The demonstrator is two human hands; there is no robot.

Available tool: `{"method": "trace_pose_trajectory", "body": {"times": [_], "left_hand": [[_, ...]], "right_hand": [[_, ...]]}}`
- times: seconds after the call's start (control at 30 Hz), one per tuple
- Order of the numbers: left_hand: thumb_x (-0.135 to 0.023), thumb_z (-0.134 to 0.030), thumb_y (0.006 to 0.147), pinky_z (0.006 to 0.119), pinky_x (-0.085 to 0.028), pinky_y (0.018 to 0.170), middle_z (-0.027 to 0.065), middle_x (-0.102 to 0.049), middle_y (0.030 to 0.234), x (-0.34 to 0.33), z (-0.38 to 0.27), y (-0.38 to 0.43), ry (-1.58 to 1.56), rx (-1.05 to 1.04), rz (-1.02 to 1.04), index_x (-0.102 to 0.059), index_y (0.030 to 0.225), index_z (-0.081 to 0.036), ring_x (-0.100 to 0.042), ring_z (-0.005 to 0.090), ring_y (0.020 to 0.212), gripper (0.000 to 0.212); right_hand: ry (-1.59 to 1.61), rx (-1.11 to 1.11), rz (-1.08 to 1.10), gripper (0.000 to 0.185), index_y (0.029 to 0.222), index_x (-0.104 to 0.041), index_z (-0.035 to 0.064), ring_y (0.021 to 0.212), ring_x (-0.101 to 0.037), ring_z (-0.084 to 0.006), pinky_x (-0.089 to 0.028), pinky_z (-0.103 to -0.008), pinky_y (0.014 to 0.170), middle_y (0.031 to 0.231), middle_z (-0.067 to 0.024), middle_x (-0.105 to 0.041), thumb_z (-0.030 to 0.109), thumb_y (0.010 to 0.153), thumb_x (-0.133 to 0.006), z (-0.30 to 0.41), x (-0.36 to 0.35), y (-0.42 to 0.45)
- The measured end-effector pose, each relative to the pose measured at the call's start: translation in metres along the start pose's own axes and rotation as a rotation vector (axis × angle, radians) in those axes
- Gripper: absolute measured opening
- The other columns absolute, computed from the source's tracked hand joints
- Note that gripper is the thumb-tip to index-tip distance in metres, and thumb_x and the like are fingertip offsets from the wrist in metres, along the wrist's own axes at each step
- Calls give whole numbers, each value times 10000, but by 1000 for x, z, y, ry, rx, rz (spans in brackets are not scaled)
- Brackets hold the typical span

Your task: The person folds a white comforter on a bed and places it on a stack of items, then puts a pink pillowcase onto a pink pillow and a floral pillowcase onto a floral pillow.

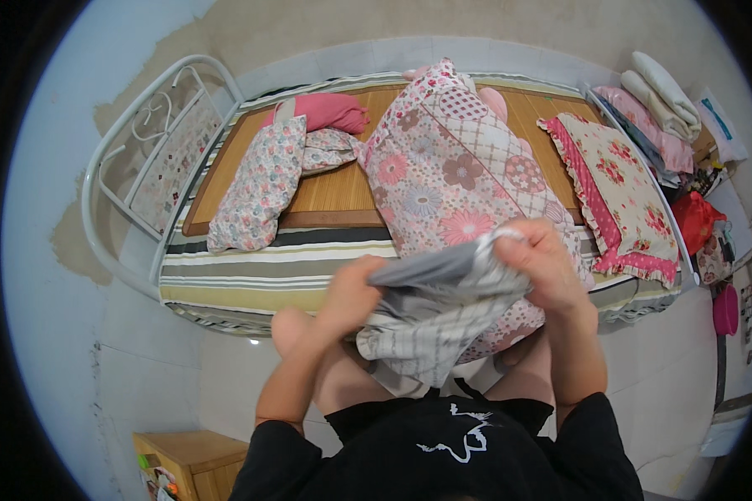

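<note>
Stretched between my two hands is a grey-and-white plaid garment (432,332) with a plain grey inside showing. My left hand (354,291) grips its left edge, the fingers partly hidden by the cloth. At its right end, my right hand (539,257) pinches the pale upper edge, slightly blurred. The garment hangs above my lap, and its exact kind cannot be told. Directly behind it lies a large pink patchwork-print quilt or bag (438,169), spread across the bed and draping down over the front edge towards my legs.
On the bed's bamboo mat (332,200) lie a floral cloth bundle (257,188) and folded pink fabric (332,113). A ruffled floral pillow (626,188) rests at the right. A white metal bed frame (94,188) rises at left. A wooden cabinet (207,451) stands lower left.
</note>
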State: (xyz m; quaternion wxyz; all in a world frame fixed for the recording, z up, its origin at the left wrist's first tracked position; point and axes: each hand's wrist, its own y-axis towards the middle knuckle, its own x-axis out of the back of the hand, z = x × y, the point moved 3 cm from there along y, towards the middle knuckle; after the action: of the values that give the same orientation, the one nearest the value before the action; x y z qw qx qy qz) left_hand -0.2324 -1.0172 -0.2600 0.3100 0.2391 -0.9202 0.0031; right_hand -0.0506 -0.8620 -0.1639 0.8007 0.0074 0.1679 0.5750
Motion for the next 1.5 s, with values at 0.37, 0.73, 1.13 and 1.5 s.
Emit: {"method": "trace_pose_trajectory", "body": {"times": [0.37, 0.73, 1.13, 1.5], "left_hand": [[-348, -407, 960, 339, -455, 910, 142, -552, 1179, 38, -32, -18, -1068, 463, 170, -458, 1207, 66, -554, 217, 1067, 545], [-599, -258, 870, 282, -465, 729, 89, -660, 863, 51, -13, -18, -261, 239, -51, -622, 1023, 6, -611, 199, 769, 306], [-717, -213, 701, 303, -442, 665, 96, -546, 824, -11, -41, -17, 180, -298, -134, -566, 981, -32, -539, 218, 751, 367], [-448, -209, 929, 392, -403, 977, 171, -462, 1269, 35, -26, -17, -1417, 113, 75, -339, 1299, 34, -509, 267, 1122, 456]], "right_hand": [[-686, 329, -166, 203, 934, -582, 45, 707, -551, -237, -451, -309, 636, 865, -89, -546, 91, 746, -641, -57, -75, 0], [-630, 152, -279, 87, 881, -552, 13, 693, -528, -102, -429, -240, 634, 767, -26, -564, 66, 819, -581, -56, 17, 4], [119, 22, -165, 202, 825, -547, 58, 705, -430, -21, -373, -187, 617, 755, 71, -495, 205, 942, -476, -60, -22, 4], [-680, 467, -146, 329, 1075, -553, 63, 814, -552, -207, -447, -303, 690, 1055, -115, -561, 101, 762, -647, -51, -29, -3]]}}
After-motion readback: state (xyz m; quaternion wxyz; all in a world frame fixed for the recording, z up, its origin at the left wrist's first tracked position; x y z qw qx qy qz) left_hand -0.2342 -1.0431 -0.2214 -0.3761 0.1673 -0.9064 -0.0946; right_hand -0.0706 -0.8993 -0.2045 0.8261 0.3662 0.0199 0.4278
